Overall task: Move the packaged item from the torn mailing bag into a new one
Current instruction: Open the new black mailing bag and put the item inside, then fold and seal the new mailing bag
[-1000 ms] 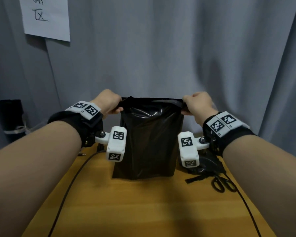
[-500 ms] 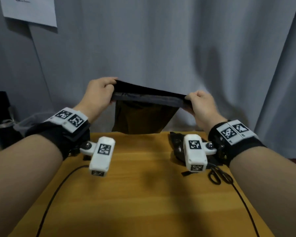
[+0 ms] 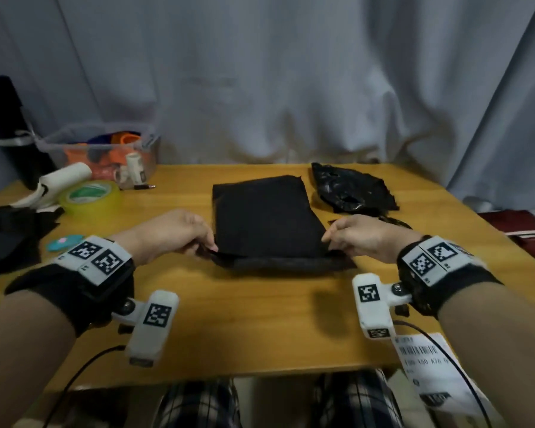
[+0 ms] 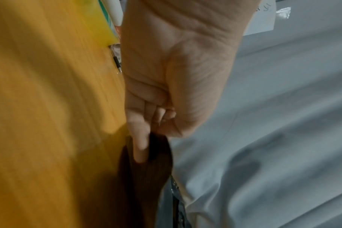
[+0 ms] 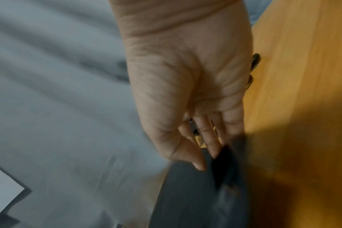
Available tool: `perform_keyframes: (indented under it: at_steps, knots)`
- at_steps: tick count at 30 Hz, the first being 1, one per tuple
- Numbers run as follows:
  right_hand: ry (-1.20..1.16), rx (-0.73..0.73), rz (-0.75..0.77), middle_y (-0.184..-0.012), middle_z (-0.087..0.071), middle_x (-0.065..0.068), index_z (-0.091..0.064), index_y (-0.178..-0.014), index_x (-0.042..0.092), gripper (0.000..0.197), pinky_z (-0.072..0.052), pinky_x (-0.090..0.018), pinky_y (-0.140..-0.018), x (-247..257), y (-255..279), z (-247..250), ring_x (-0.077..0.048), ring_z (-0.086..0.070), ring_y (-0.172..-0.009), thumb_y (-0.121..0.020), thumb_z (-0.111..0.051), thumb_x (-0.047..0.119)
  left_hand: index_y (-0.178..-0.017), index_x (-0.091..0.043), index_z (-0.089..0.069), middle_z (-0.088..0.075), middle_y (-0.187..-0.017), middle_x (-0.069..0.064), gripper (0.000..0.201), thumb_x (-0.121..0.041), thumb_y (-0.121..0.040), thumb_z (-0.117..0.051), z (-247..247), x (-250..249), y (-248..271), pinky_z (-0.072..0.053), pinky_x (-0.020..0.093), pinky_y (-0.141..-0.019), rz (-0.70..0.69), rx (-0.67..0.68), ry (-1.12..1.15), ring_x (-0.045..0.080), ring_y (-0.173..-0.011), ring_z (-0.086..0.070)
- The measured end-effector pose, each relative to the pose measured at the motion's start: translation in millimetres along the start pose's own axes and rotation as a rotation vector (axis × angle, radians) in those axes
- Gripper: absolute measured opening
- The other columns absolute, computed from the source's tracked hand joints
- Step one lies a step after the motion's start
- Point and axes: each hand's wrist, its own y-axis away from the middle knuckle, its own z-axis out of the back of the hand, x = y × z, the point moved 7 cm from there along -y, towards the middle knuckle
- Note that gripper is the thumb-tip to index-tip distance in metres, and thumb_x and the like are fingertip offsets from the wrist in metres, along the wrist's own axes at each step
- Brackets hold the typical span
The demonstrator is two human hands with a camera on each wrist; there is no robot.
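Observation:
A flat black mailing bag (image 3: pixel 267 217) lies in the middle of the wooden table (image 3: pixel 260 319), its near end toward me. My left hand (image 3: pixel 179 234) pinches the bag's near left corner (image 4: pixel 154 152); my right hand (image 3: pixel 357 237) pinches the near right corner (image 5: pixel 223 163). Behind and to the right lies a crumpled, shiny black torn bag (image 3: pixel 351 191). What is inside the flat bag is hidden.
A roll of yellow-green tape (image 3: pixel 90 196), a white tape gun (image 3: pixel 56 183) and a clear bin of oddments (image 3: pixel 105 154) stand at the left rear. A shipping label (image 3: pixel 436 375) hangs off the near right edge. A grey curtain (image 3: pixel 275 78) hangs behind the table.
The bag, held upright above the table a second ago, has been swung down and laid flat. Both hands came down and toward me with it, keeping their hold on its corners.

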Motion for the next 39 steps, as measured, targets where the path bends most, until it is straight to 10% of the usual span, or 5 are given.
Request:
perform_keyframes:
  at_steps: [8, 17, 21, 30, 39]
  knots:
    - [-0.103, -0.134, -0.183, -0.113, -0.056, -0.017, -0.039, -0.136, 0.004, 0.057, -0.048, -0.036, -0.073, -14, 0, -12, -0.032, -0.059, -0.097, -0.093, -0.054, 0.038, -0.112, -0.017, -0.038, -0.056, -0.097, 0.008, 0.045, -0.048, -0.086, -0.058, -1, 25, -11, -0.052, 0.032, -0.067, 0.107, -0.171, -0.029, 0.024, -0.083, -0.06]
    - [0.071, -0.149, -0.004, -0.073, -0.055, -0.005, -0.062, -0.083, 0.007, 0.011, -0.037, -0.01, -0.036, -16, -1, -16, -0.011, -0.046, -0.061, -0.087, -0.058, -0.003, -0.097, -0.013, -0.057, -0.055, -0.066, 0.006, 0.01, -0.01, -0.089, -0.06, -21, 39, -14, -0.035, 0.016, -0.036, 0.068, 0.0, -0.146, 0.011, -0.045, -0.043]
    - [0.084, -0.102, 0.013, -0.093, -0.062, -0.001, -0.07, -0.098, 0.006, 0.02, -0.041, -0.017, -0.062, -21, 4, -17, -0.011, -0.052, -0.077, -0.092, -0.051, 0.004, -0.097, -0.003, -0.069, -0.064, -0.083, 0.014, 0.017, -0.014, -0.091, -0.057, -21, 49, -7, -0.045, 0.016, -0.042, 0.079, 0.019, -0.062, 0.013, -0.056, -0.051]
    - [0.209, -0.017, 0.2, -0.084, -0.06, 0.001, -0.063, -0.116, 0.011, 0.045, -0.046, -0.002, -0.062, -20, 9, -18, -0.004, -0.055, -0.075, -0.085, -0.046, -0.016, -0.131, -0.031, -0.048, -0.036, -0.109, 0.002, 0.056, 0.0, -0.086, -0.058, -16, 47, -1, -0.035, 0.018, -0.084, -0.207, 0.11, -0.623, 0.016, -0.094, -0.045]
    - [0.175, -0.208, 0.405, -0.132, -0.048, 0.0, -0.069, -0.095, 0.005, 0.012, -0.029, -0.029, -0.109, -5, 0, 2, -0.013, -0.044, -0.12, -0.086, -0.064, 0.011, -0.093, -0.039, -0.064, -0.056, -0.118, -0.017, 0.023, -0.017, -0.091, -0.056, 3, 26, -1, -0.032, 0.016, -0.1, -0.419, -0.073, -0.237, -0.006, -0.115, -0.047]
